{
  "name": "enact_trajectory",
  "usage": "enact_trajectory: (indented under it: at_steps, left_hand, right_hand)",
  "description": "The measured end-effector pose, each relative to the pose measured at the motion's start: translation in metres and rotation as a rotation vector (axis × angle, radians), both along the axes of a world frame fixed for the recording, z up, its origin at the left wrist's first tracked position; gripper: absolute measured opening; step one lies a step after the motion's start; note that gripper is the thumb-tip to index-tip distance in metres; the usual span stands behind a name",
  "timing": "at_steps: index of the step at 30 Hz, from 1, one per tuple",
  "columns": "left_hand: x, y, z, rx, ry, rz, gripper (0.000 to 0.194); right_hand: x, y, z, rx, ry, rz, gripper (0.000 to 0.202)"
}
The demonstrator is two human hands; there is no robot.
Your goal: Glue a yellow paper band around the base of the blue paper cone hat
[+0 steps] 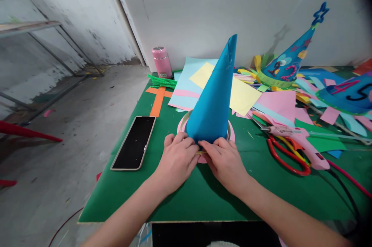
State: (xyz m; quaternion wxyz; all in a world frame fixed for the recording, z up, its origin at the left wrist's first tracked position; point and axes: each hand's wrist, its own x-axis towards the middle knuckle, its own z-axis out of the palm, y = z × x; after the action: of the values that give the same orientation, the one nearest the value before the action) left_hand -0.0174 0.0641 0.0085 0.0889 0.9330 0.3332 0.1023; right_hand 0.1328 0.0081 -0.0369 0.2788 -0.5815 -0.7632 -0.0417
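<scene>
A blue paper cone stands upright in front of me, its tip rolled and slightly bent to the right. Around its base shows a ring with a pink outer part and a paler inner band. My left hand pinches the cone's front bottom edge from the left. From the right, my right hand grips the same edge, both thumbs close together at the middle. My fingers cover much of the front of the base. Left of my left hand lies a phone with a dark screen.
Red-handled scissors and a pink glue gun with a cord lie to the right. Behind are paper sheets, green pipe cleaners, a pink bottle and two decorated cone hats. The green table ends at the left.
</scene>
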Motion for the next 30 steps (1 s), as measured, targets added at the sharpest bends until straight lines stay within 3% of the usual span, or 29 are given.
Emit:
enact_trajectory:
  at_steps: [5, 9, 17, 30]
  left_hand:
    - [0.012, 0.01, 0.006, -0.094, 0.121, -0.045, 0.027]
    - [0.015, 0.013, 0.006, -0.11, 0.135, -0.062, 0.026]
    - [0.016, 0.015, 0.007, -0.098, 0.147, -0.088, 0.023]
    - [0.023, 0.012, 0.005, -0.11, 0.202, -0.079, 0.03]
  right_hand:
    - [0.001, 0.0, 0.001, -0.015, 0.048, 0.003, 0.026]
    - [0.017, -0.006, 0.007, -0.024, 0.117, 0.014, 0.032]
    - [0.063, -0.021, 0.003, 0.002, 0.277, -0.199, 0.033]
    - [0.067, -0.022, -0.013, -0.082, 0.381, -0.259, 0.037]
